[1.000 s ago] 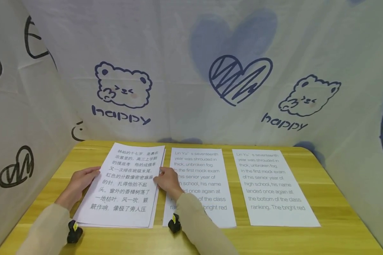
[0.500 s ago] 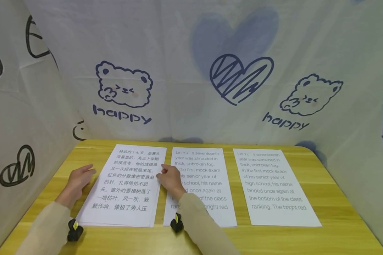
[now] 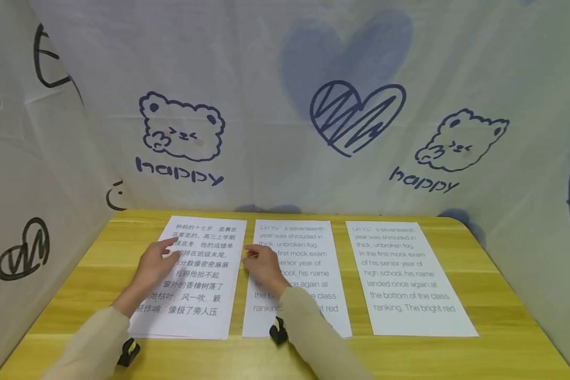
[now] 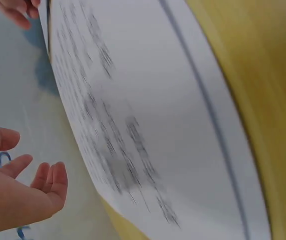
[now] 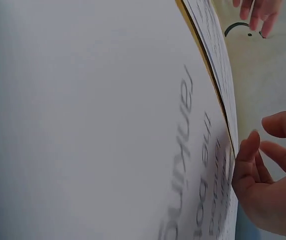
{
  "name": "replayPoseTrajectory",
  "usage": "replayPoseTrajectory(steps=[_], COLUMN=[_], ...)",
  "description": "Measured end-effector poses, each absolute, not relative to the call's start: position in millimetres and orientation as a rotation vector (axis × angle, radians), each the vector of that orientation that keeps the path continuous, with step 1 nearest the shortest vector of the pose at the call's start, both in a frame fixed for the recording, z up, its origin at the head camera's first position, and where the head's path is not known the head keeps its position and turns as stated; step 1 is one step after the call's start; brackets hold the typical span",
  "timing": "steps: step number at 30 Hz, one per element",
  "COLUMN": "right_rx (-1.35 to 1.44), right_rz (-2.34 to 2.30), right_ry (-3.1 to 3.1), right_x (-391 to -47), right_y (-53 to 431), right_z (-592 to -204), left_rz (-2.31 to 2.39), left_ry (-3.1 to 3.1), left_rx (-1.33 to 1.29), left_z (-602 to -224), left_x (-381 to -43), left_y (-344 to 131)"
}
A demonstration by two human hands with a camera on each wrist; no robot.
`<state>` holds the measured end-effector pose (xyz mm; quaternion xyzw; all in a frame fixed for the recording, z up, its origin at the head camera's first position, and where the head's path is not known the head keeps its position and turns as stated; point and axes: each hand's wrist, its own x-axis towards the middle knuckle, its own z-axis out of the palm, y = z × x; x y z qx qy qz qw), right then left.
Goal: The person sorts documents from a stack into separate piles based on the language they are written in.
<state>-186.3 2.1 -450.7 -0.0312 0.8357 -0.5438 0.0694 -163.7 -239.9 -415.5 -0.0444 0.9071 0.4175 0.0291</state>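
Note:
A stack of white sheets with printed Chinese characters point(image 3: 197, 324) lies on the left of the table in the head view. Above its left half hovers my left hand point(image 3: 154, 264), its fingers loosely bent and holding nothing; the left wrist view shows this hand point(image 4: 27, 195) apart from the paper. My right hand point(image 3: 266, 266) is over the left part of a middle sheet with English print point(image 3: 309, 235), fingers loosely bent. The right wrist view shows nothing in this hand point(image 5: 268, 185). Whether it touches the paper is unclear.
Another sheet with English print point(image 3: 404, 269) lies at the right of the yellow wood-look table point(image 3: 499, 316). White cloth point(image 3: 275, 126) with drawn bears and hearts hangs behind and at both sides. Each wrist wears a black device point(image 3: 129, 351).
Both hands have let go of the stack's edges. My left hand has moved right, over the stack; my right hand has shifted slightly right. The stack's sheets now lie more evenly aligned.

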Motion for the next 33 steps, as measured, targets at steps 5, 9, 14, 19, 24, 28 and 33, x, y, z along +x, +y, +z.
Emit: replayPoseTrajectory(steps=[5, 9, 14, 19, 24, 28, 33], right_rx=[-0.141, -0.149, -0.124, -0.038, 0.062, 0.105, 0.177], right_rz=[-1.595, -1.566, -1.548, -1.56, -1.59, -1.598, -1.591], right_ry=[2.553, 2.569, 2.601, 2.639, 2.639, 2.65, 2.677], right_x=[-187.2, -185.4, -181.5, -176.9, -173.2, -169.6, -168.3], right_y=[22.6, 39.1, 64.1, 92.0, 112.6, 126.5, 146.6], right_z=[-448.8, -446.1, -444.4, -444.1, -442.0, -440.3, -443.6], left_rz=[1.321, 1.384, 1.525, 1.729, 1.906, 1.895, 1.828], left_ry=[2.721, 2.647, 2.533, 2.407, 2.281, 2.251, 2.265], left_rx=[-0.059, -0.035, -0.091, -0.161, -0.157, -0.152, -0.192], left_z=[-412.7, -413.2, -416.4, -424.2, -432.6, -435.9, -440.2], left_x=[-161.4, -159.6, -157.6, -157.9, -159.4, -159.7, -160.2], left_y=[-208.2, -187.9, -161.4, -133.5, -111.9, -101.1, -95.8])
